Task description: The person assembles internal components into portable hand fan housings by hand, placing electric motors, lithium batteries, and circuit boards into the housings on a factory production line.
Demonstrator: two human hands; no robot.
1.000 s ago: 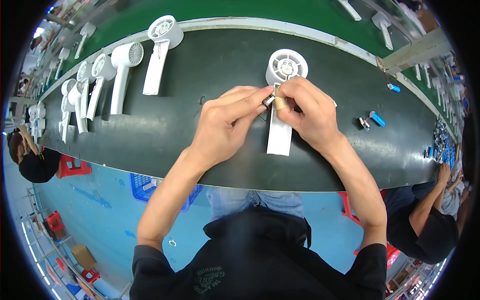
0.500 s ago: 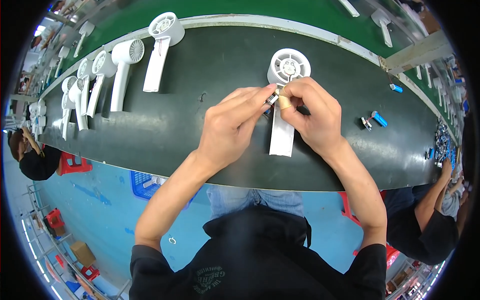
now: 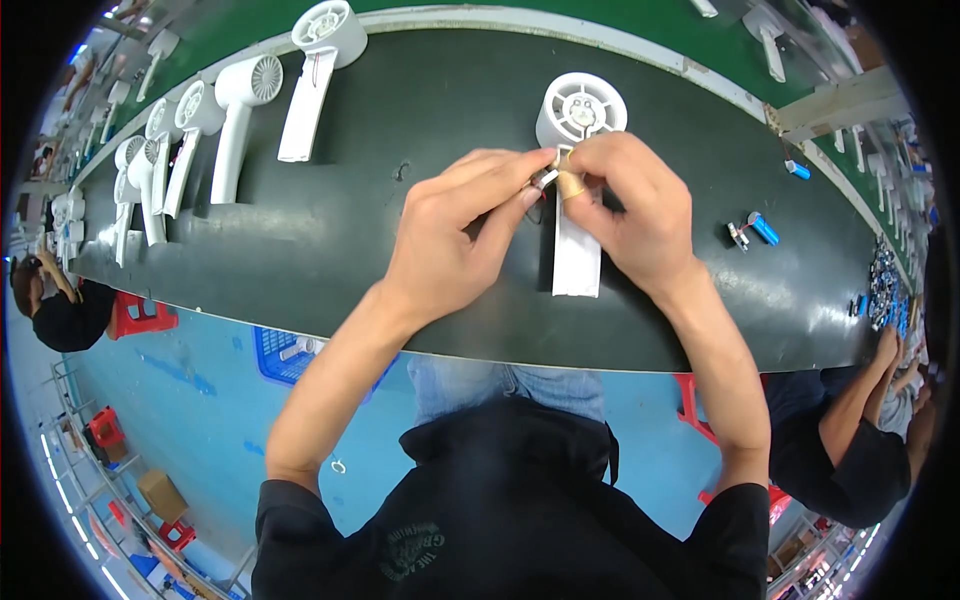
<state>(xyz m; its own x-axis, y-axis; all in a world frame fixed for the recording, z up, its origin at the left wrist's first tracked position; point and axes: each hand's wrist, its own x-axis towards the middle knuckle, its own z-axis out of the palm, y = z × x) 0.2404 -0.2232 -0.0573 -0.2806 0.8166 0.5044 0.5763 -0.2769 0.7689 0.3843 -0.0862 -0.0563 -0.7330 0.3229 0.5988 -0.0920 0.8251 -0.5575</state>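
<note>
A long dark table (image 3: pixel 500 325) fills the middle of the view. On its left stretches a row of white handheld fans (image 3: pixel 232 150), with another white fan (image 3: pixel 307 105) lying nearer the middle, a thin wire along its handle.

The fan being worked on (image 3: pixel 577 245) lies in front of the person, round head away from the body and pale handle toward it. Both hands are over the upper handle, just below the head.

The left hand (image 3: pixel 440 230) pinches a small part between thumb and fingertips. The right hand (image 3: pixel 645 205) has thumb and forefinger brought together at the same spot; whether they grip the part or only steady it, I cannot tell.

To the right, near the table's far end, is a pile of small blue and dark parts (image 3: pixel 884 280). Nearer lies a blue battery (image 3: pixel 765 229), with a small fitting (image 3: pixel 738 236) beside it.

The work looks partway along: head and handle are already joined, but the small part (image 3: pixel 545 179) is up in the fingers, so seating it seems left. A reddish wire (image 3: pixel 543 197) shows below it; where it leads is hidden.
</note>
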